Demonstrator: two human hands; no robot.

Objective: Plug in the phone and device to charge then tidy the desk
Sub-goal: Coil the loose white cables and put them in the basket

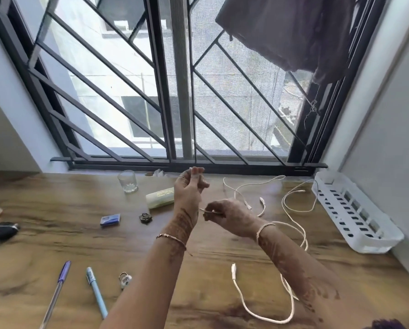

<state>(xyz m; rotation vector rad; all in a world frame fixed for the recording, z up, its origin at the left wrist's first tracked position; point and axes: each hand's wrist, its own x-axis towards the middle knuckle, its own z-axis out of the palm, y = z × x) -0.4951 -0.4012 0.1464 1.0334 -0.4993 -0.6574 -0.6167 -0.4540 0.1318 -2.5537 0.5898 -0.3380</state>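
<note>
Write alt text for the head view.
A person's left hand and right hand pinch a thin white charging cable above a wooden desk strewn with two pens, a clear glass tumbler and a white slotted plastic basket, below a barred window.

Both hands are raised over the wooden desk [56, 236]: the left hand [189, 188] has its fingertips [196, 170] pinched together near the window sill, and just below them the right hand [227, 214] pinches a thin white cable [291, 298] that trails under its wrist. Right of the right fingers lie more white cables [293, 198] and a white slotted tray [355, 219]. Left of the left fingers stand a glass [127, 181] and a pale green bottle [159, 198].
</note>
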